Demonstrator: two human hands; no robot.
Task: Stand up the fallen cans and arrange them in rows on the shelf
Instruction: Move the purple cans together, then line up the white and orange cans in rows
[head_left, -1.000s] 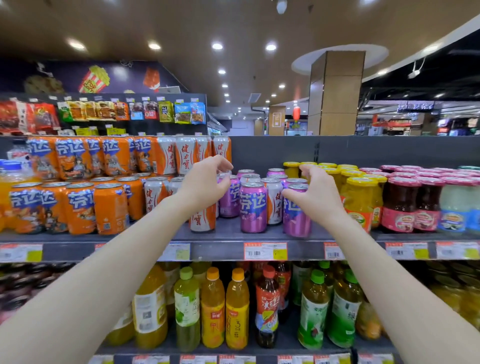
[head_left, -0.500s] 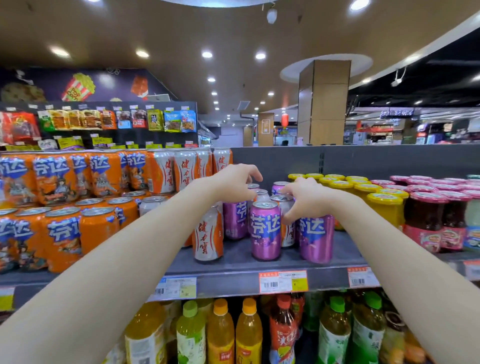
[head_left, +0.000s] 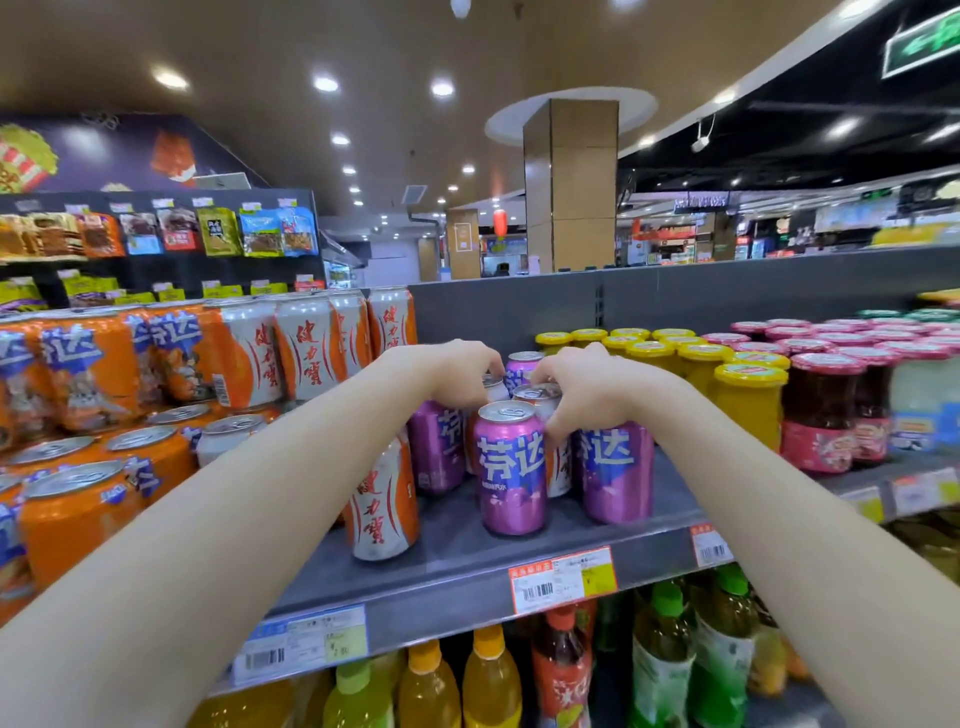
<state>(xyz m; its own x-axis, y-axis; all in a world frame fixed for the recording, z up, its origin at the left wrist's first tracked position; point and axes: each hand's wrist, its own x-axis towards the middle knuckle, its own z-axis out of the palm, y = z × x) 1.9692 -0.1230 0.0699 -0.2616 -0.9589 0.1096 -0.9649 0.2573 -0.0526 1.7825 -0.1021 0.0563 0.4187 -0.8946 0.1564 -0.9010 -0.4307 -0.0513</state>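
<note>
Three purple cans stand upright on the grey shelf (head_left: 467, 564). My left hand (head_left: 452, 374) curls down over the top of the left purple can (head_left: 439, 452), its fingertips by a white can (head_left: 496, 388) behind. My right hand (head_left: 589, 392) grips the top of the right purple can (head_left: 621, 473). Between them, in front, the middle purple can (head_left: 511, 467) stands free. A white-and-orange can (head_left: 384, 501) stands upright left of it, partly behind my left forearm. More cans behind are mostly hidden by my hands.
Orange cans (head_left: 78, 509) and stacked white-and-orange cans (head_left: 306, 343) fill the shelf's left side. Yellow-lidded jars (head_left: 748, 395) and red-lidded jars (head_left: 826, 410) crowd the right. Bottles (head_left: 491, 680) stand on the shelf below. Bare shelf lies in front of the purple cans.
The view has come closer to the shelf. Both hands have drawn together and lowered onto the can tops; my left hand went from open above the cans to curled over the left purple can.
</note>
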